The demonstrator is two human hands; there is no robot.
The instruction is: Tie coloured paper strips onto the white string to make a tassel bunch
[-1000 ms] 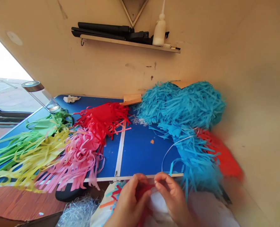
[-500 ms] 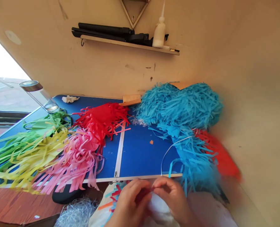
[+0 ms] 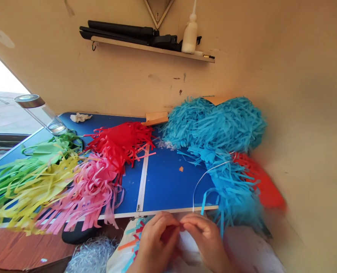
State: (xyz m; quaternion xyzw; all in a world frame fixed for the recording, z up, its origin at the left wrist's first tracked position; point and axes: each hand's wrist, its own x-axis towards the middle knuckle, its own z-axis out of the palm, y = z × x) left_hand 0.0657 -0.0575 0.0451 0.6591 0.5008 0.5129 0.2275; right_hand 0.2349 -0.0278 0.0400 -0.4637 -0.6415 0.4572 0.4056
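Note:
My left hand point(image 3: 160, 239) and my right hand point(image 3: 203, 236) meet at the table's front edge, above my lap. Thumb and forefinger of each are pinched together, the tips nearly touching. What sits between them is too small and too covered to make out. A thin white cord point(image 3: 197, 185) runs from the blue paper fringe point(image 3: 231, 182) down to the table edge just behind my fingers; its lower end is hidden. Red, orange and blue paper strips point(image 3: 130, 244) lie on the pale cloth by my left wrist.
Green point(image 3: 50, 149), yellow point(image 3: 49, 182), pink point(image 3: 97, 185) and red fringe point(image 3: 123, 140) cover the left of the blue table point(image 3: 168, 189). A glass bottle point(image 3: 44, 115) stands behind them. Red material point(image 3: 263, 185) lies at right. A wall shelf point(image 3: 154, 49) carries a white squeeze bottle point(image 3: 190, 36).
The view has shifted slightly, so the things on the table sit a little further left. Both hands stay pinched close together, with only a small shift of the fingers.

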